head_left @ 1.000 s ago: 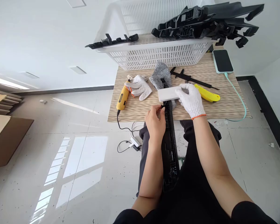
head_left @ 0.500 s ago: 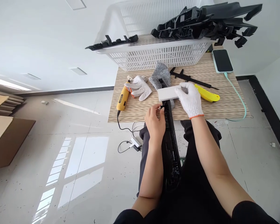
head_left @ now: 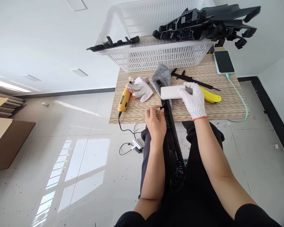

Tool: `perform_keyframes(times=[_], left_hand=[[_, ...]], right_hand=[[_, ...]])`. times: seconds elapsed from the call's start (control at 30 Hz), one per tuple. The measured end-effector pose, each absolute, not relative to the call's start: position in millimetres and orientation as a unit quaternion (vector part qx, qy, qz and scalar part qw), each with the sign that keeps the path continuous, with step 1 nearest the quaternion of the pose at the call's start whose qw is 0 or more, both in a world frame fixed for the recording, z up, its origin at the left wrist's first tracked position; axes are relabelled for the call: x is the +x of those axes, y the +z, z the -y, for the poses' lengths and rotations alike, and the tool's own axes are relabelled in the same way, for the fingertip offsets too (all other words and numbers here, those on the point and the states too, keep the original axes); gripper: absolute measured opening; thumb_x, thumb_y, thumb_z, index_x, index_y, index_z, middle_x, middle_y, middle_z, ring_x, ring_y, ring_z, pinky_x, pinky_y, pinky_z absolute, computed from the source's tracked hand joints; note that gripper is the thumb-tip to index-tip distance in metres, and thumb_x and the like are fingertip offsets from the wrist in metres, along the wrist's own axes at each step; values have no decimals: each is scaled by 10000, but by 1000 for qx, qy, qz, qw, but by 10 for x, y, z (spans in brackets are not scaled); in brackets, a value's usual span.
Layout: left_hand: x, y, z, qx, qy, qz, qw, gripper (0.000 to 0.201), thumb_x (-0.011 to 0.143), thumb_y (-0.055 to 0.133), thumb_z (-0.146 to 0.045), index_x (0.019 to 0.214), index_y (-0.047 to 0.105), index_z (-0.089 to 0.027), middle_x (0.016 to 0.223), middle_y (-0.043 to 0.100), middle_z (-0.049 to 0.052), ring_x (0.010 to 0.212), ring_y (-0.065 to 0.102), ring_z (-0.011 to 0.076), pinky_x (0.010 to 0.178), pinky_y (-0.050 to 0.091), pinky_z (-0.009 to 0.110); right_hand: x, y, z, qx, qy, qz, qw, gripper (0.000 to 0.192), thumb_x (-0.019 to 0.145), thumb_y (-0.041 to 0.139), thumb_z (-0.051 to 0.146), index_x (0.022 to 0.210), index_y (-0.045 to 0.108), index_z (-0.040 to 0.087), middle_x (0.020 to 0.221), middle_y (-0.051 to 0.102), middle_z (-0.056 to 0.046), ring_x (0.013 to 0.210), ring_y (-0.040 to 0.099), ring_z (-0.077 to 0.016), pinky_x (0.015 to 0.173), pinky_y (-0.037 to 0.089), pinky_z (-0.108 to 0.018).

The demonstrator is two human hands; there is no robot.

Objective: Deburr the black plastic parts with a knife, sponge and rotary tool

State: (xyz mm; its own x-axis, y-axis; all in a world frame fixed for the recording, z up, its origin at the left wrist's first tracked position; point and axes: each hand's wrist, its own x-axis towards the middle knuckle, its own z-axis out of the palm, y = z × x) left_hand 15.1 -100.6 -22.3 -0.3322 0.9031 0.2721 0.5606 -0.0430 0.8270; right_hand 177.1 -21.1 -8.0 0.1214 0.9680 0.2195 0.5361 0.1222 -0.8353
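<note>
My bare left hand (head_left: 156,121) is closed on the edge of a long black plastic trim piece (head_left: 174,148). The piece slopes from my lap up onto the table, its far end over a grey speckled cloth (head_left: 164,73). In my gloved right hand (head_left: 193,98) is a flat white block (head_left: 172,92), pinched at its right end. The block lies across the upper part of the trim piece; whether it touches it I cannot tell. A yellow-handled tool (head_left: 211,96) rests just right of the glove.
A white plastic basket (head_left: 156,56) at the back holds several black trim pieces (head_left: 203,25). Around it on the table (head_left: 142,115) are a yellow power tool (head_left: 124,99), a white glove (head_left: 142,89), black calipers (head_left: 194,80) and a cabled phone (head_left: 223,62). A cardboard box (head_left: 11,142) stands left.
The upper end of the trim piece has tilted slightly left, my left hand moving with it. The white block has levelled out and shifted a little in my right hand's grip.
</note>
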Motion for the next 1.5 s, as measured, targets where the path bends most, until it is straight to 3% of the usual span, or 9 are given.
perform_keyframes(times=[0.13, 0.33, 0.53, 0.7, 0.8, 0.9, 1.07, 1.27, 1.5], left_hand=[[152, -231, 1001, 552, 472, -665, 174, 176, 982, 568, -326, 1122, 632, -241, 1077, 605, 90, 981, 611, 206, 921, 497, 387], [153, -233, 998, 557, 473, -660, 174, 182, 994, 552, -340, 1114, 629, -227, 1054, 627, 90, 983, 610, 204, 902, 501, 376], [143, -227, 994, 560, 469, -660, 175, 178, 998, 545, -339, 1112, 629, -232, 1043, 638, 81, 987, 620, 200, 899, 502, 359], [136, -227, 993, 562, 474, -654, 176, 160, 990, 556, -322, 1103, 632, -237, 1024, 652, 77, 985, 629, 202, 900, 501, 357], [140, -220, 998, 561, 473, -656, 179, 162, 991, 555, -323, 1104, 632, -236, 1030, 656, 77, 983, 632, 203, 899, 497, 356], [144, -213, 999, 564, 477, -649, 182, 171, 995, 548, -330, 1105, 631, -229, 1029, 659, 80, 957, 631, 199, 883, 501, 350], [148, -210, 993, 567, 469, -654, 177, 159, 995, 543, -330, 1087, 629, -234, 1028, 666, 75, 964, 624, 201, 894, 496, 354], [160, -208, 986, 561, 473, -655, 179, 151, 982, 564, -313, 1089, 634, -232, 1023, 675, 77, 973, 629, 212, 906, 486, 375], [166, -194, 988, 563, 467, -657, 185, 151, 979, 571, -299, 1094, 639, -228, 1006, 684, 68, 965, 638, 204, 905, 486, 373]], right_hand=[[1745, -50, 260, -553, 316, 668, 385, 580, 789, 744, 354, 1348, 620, 259, 1258, 698, -66, 1119, 661, -277, 1037, 516, -521], [1767, -23, 321, -557, 303, 649, 420, 343, 878, 664, 335, 1209, 716, 263, 1209, 621, -79, 960, 665, -204, 916, 576, -438], [1811, 47, 352, -569, 229, 694, 377, 343, 920, 640, 332, 1252, 726, 320, 1207, 636, -67, 1010, 675, -220, 1030, 528, -476], [1893, 101, 359, -524, 315, 711, 347, 411, 961, 526, 283, 1350, 654, 319, 1208, 732, -14, 1082, 691, -239, 1036, 539, -492], [1936, 134, 390, -518, 366, 711, 304, 482, 903, 599, 285, 1383, 630, 320, 1209, 732, -11, 1038, 700, -236, 1010, 558, -496], [1923, 145, 418, -488, 393, 716, 307, 541, 824, 709, 315, 1360, 639, 305, 1355, 672, -20, 1116, 669, -243, 1029, 553, -476], [1793, 93, 380, -564, 387, 627, 372, 439, 914, 602, 425, 1331, 628, 289, 1294, 690, -52, 950, 696, -214, 830, 630, -419], [1664, 21, 284, -570, 289, 669, 379, 439, 888, 654, 381, 1323, 660, 315, 1371, 670, -25, 1241, 631, -280, 1111, 483, -529], [1636, -30, 229, -575, 289, 660, 388, 438, 895, 645, 400, 1327, 677, 336, 1350, 688, -1, 1262, 630, -275, 1155, 448, -498]])
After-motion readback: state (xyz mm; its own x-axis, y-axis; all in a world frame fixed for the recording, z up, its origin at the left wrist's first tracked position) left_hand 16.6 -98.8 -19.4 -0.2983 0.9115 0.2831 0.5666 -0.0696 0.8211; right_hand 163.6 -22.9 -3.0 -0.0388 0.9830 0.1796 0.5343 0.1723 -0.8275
